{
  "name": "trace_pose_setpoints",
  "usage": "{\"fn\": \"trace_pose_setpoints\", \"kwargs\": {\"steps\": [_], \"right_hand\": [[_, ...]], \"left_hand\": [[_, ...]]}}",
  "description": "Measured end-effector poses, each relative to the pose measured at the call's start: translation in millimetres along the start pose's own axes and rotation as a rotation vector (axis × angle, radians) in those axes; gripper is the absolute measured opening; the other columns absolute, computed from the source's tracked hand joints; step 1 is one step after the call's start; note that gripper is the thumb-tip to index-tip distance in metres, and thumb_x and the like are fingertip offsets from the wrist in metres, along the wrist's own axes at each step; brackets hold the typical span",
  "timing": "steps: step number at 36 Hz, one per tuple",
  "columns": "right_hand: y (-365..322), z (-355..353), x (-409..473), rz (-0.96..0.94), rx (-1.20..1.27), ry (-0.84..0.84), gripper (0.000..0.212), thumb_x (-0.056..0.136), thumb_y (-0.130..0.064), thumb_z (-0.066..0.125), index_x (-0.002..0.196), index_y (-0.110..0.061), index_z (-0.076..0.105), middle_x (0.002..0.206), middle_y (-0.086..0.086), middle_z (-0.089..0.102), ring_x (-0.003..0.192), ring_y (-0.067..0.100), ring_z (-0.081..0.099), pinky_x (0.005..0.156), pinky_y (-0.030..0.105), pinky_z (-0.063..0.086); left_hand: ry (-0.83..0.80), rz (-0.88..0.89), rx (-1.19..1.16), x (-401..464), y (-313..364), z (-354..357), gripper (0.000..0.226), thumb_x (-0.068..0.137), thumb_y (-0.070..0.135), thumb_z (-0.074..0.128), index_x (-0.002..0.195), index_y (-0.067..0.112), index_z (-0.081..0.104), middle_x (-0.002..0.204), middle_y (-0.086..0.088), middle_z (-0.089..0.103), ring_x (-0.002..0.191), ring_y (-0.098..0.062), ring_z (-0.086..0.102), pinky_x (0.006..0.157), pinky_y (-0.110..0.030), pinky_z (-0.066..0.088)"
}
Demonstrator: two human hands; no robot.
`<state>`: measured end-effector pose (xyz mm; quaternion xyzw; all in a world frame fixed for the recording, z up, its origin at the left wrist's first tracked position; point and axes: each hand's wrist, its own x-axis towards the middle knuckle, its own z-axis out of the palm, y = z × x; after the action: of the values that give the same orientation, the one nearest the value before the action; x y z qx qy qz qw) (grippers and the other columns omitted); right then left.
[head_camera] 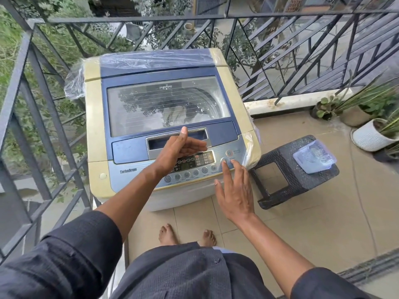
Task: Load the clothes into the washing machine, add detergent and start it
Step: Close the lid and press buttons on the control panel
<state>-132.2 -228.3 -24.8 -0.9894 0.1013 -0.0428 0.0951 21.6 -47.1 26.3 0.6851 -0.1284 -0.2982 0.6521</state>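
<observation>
The fingers (224,164) of the right hand (236,190) are spread and hold nothing; the index fingertip rests on the round start button (224,160) at the right end of the control panel (194,164), the other fingertips lying just beside it. The left hand (178,151) hangs above the panel's middle, loosely open with the thumb pointing up and the fingers half curled, grasping nothing; it covers part of the display.

The washing machine (95,130), cream with a blue top, stands on the tiled floor (302,223) of a balcony, close against the dark metal railing (30,87); its glass lid (168,102) is shut, and through the glass some pale clothes (174,115) can be made out in the drum, though reflections blur them. Clear plastic wrap (74,80) clings to the back and right side of the machine.

Just beside the machine on the right is a dark woven stool (287,169); a clear, bluish plastic container (314,156) sits on its far corner, its contents too blurred to tell. Potted plants (371,126) stand further right by the wall. The person's bare feet (168,235) are on the tiles before the machine.
</observation>
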Motion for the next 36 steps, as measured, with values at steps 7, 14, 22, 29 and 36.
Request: {"fn": "trace_pose_setpoints", "kwargs": {"steps": [7,14,22,29,36], "right_hand": [[0,1,4,0.024,0.024,0.026,0.056,0.102,-0.039,0.05,0.151,-0.012,0.047,0.15,0.018,0.041,0.132,0.031,0.044,0.109,0.044,0.046],[2,6,3,0.022,0.02,0.034,0.056,0.104,-0.04,0.048,0.153,-0.012,0.047,0.15,0.018,0.041,0.132,0.032,0.045,0.11,0.045,0.045],[1,5,5,0.023,0.03,0.043,0.055,0.104,-0.04,0.048,0.15,-0.011,0.05,0.146,0.018,0.044,0.128,0.032,0.046,0.107,0.046,0.047],[-5,2,5,0.018,0.068,0.021,0.056,0.104,-0.042,0.041,0.149,-0.01,0.05,0.151,0.015,0.041,0.133,0.03,0.043,0.109,0.045,0.045],[-9,0,14,-0.019,0.097,0.038,0.044,0.101,-0.036,0.05,0.139,-0.015,0.056,0.149,0.015,0.044,0.132,0.03,0.046,0.106,0.044,0.047]], "left_hand": [[0.012,0.007,0.004,-1,-1,1,0.087,0.103,0.062,0.017,0.121,0.002,0.076,0.116,-0.012,0.08,0.116,-0.023,0.075,0.11,-0.039,0.055],[0.012,0.004,-0.013,0,-2,3,0.087,0.103,0.062,0.018,0.121,0.0,0.076,0.115,-0.013,0.08,0.114,-0.023,0.076,0.108,-0.034,0.056],[0.014,0.007,-0.001,-1,-3,2,0.086,0.104,0.061,0.018,0.121,-0.001,0.076,0.114,-0.013,0.081,0.114,-0.023,0.076,0.108,-0.036,0.056],[0.042,-0.007,-0.01,-2,1,3,0.083,0.113,0.055,0.015,0.12,-0.002,0.076,0.114,-0.015,0.08,0.113,-0.024,0.077,0.105,-0.033,0.058],[0.053,-0.033,-0.031,-3,6,2,0.072,0.114,0.048,0.023,0.122,-0.001,0.075,0.115,-0.014,0.08,0.113,-0.024,0.076,0.104,-0.032,0.058]]}}
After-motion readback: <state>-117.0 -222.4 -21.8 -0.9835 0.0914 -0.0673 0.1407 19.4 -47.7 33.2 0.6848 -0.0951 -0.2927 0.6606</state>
